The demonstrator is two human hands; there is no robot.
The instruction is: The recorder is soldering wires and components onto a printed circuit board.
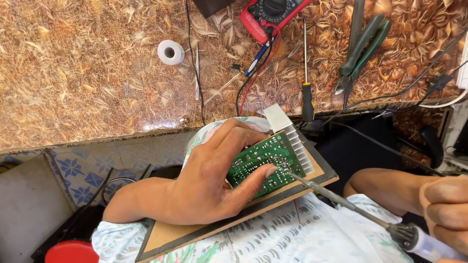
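Observation:
My left hand (209, 180) grips a green circuit board (261, 158), solder side up, with a finned metal heat sink (292, 139) on its far edge. The board rests on a brown wooden panel (170, 234) lying across my lap. My right hand (446, 212) holds a soldering iron (341, 199) by its handle at the lower right. The iron's tip touches the board close to my left thumb.
On the brown patterned worktop (87, 73) lie a red multimeter (270, 14) with leads, a white solder reel (170, 52), a black-handled screwdriver (307, 92), green-handled pliers (360, 48) and a blue pen (257, 57). A red round lid (72, 252) sits at the lower left.

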